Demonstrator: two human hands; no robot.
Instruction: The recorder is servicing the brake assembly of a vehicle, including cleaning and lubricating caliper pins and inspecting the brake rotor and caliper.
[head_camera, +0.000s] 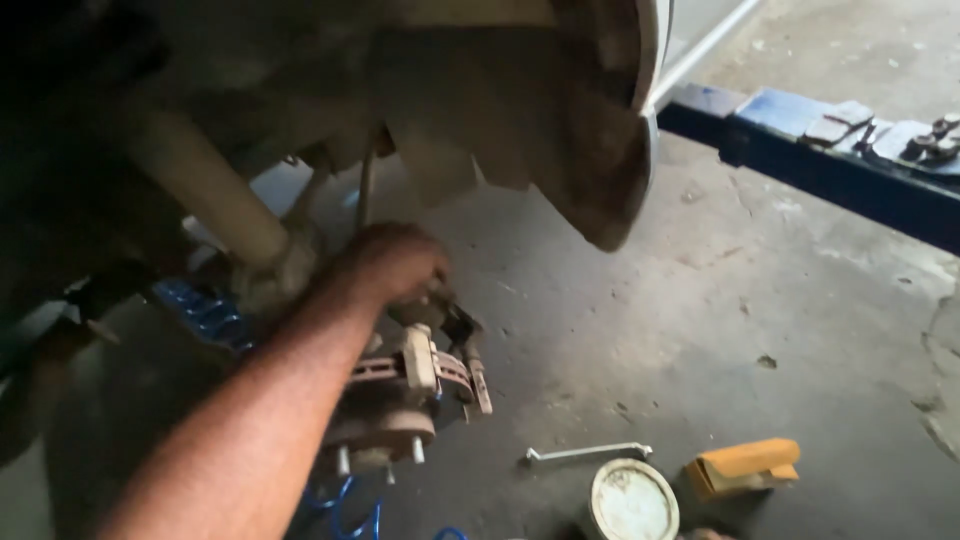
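Rusted brake disc (375, 385) and caliper (440, 345) sit just below the right hand (390, 262), which is closed over the caliper's top, apparently steadying it. A wrench (585, 453) is laid nearby on the floor (700, 300), well clear of the grip. The left hand is not seen.

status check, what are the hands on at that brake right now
One hand reaching in, on the brake caliper above the rusty disc; which hand, unclear. Other hand out of view. Wrench, white tin, yellow box on floor, apart.

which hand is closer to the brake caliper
Likely the left hand: its grip rests on top of the brake caliper at the disc. The right hand is out of view, so no comparison.
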